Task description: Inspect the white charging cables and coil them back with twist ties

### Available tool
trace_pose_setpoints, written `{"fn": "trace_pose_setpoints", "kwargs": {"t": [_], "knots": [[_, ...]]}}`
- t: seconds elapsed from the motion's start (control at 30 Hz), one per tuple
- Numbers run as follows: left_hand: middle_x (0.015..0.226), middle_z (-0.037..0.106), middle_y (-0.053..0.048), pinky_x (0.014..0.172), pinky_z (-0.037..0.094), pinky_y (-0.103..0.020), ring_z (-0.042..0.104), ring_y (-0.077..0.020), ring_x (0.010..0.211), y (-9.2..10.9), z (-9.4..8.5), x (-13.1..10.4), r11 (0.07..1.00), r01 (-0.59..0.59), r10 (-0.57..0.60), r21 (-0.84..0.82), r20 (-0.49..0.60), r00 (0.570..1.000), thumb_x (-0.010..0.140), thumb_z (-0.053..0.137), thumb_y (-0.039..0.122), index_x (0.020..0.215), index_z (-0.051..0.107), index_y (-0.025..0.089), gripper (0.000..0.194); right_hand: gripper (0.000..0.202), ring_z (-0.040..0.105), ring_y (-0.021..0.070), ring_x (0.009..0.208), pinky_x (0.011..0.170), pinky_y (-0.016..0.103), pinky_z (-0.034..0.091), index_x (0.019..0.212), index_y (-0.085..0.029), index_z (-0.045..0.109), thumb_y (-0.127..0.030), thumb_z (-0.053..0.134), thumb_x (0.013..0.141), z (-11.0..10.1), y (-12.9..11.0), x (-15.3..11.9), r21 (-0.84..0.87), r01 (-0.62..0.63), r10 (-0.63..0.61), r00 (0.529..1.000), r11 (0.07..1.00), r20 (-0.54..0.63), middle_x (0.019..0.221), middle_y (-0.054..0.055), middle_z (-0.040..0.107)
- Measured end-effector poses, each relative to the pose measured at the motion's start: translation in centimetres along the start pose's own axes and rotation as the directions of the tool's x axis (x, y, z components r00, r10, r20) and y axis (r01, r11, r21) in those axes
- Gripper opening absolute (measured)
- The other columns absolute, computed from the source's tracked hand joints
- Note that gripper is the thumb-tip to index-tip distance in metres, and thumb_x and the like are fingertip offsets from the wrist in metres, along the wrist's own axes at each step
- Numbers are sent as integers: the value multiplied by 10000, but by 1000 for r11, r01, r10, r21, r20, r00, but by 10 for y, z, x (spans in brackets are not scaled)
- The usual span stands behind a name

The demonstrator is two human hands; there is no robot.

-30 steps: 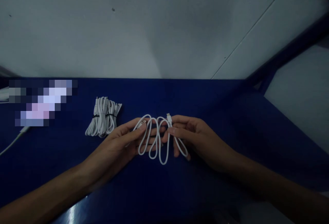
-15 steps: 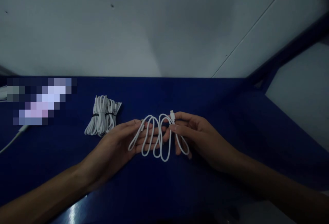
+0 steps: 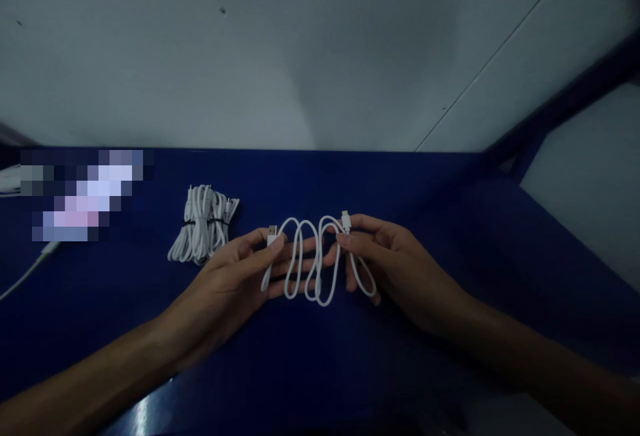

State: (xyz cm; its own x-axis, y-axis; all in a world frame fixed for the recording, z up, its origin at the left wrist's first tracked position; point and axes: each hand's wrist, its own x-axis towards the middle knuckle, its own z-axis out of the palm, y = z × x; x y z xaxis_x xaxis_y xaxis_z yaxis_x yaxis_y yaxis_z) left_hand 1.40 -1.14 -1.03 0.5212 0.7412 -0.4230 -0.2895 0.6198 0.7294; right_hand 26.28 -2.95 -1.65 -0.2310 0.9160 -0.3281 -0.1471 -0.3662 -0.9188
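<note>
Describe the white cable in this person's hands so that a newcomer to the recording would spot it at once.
Over the blue table, find the left hand and right hand near the picture's middle. The white cable spans them in loose loops, a plug showing at each hand. Unlike the dark-banded bundle of white cables to its left, it is untied and held.

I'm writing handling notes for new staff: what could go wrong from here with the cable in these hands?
The white cable is spread in loose loops with no tie visible on it, so these might tangle. The left hand pinches it at the larger plug and the right hand near the smaller plug; if either grip eased, that end could slip free. The left hand also looks close to the tied bundle of cables and might nudge it.
</note>
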Motion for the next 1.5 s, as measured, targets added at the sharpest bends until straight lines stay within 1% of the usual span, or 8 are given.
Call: {"fn": "trace_pose_setpoints", "kwargs": {"t": [0.1,0.17,0.33,0.57,0.8,1.07,1.3,1.5], "knots": [[1565,708,-183,1173,593,-517,667,-384,1465,1,1,0,1000,-23,23,-13,1,1000,1120,694,273,1166,771,168,138,327,630,105,540,428,162,460,1141,-200,774,-505,811,1028,1,-3,-1,-25,5,-6,999,1000,-36,754,26,774],[1560,711,-190,1176,592,-538,671,-393,1458,2,2,1,999,-38,38,-36,-1,999,1129,674,264,1123,765,160,138,345,607,116,518,416,176,446,1137,-193,768,-512,820,1016,2,-4,-1,-33,6,-8,998,999,-63,676,10,734],[1524,736,-191,1136,631,-536,689,-390,1436,2,2,3,997,-73,72,-22,-29,997,1142,638,257,1116,764,165,158,355,639,133,576,442,206,472,1180,-199,751,-510,810,1018,2,-5,-2,-54,19,-24,996,998,-90,801,42,774],[1515,736,-188,1123,647,-553,678,-407,1438,-1,-2,3,997,-81,81,-1,-32,996,1132,652,266,1131,781,161,166,317,579,109,562,456,187,425,1138,-207,765,-506,786,1034,0,-3,-3,-97,25,-34,996,995,-87,713,-8,695],[1324,806,-186,1130,629,-640,758,-398,1294,-2,-4,3,998,-70,70,0,-33,997,1132,645,276,1131,785,148,190,348,548,96,556,461,202,407,1067,-224,776,-565,811,1002,-1,-3,-1,-156,13,-39,986,988,-165,765,-9,685],[1299,807,-197,1130,619,-660,777,-393,1249,-3,-5,5,997,-74,74,-7,-23,997,1143,610,253,1138,766,131,198,342,542,80,571,469,187,395,1069,-227,783,-563,813,1008,-1,-2,-3,-126,7,-25,989,992,-146,785,-20,664],[1233,833,-210,1191,579,-601,794,-389,1230,-2,-5,3,1000,-12,12,-4,27,1000,1141,620,292,1114,723,140,186,267,522,67,555,482,182,393,1068,-240,800,-506,786,1047,1,-6,-4,-128,29,-38,997,991,-66,754,-35,653],[1230,830,-198,1179,587,-600,789,-390,1227,-2,-3,3,1000,-20,20,1,19,1000,1138,620,285,1094,733,141,189,221,514,66,561,483,183,388,1051,-236,817,-455,817,1030,1,-6,-4,-115,34,-43,996,993,-80,769,-28,671]]}}
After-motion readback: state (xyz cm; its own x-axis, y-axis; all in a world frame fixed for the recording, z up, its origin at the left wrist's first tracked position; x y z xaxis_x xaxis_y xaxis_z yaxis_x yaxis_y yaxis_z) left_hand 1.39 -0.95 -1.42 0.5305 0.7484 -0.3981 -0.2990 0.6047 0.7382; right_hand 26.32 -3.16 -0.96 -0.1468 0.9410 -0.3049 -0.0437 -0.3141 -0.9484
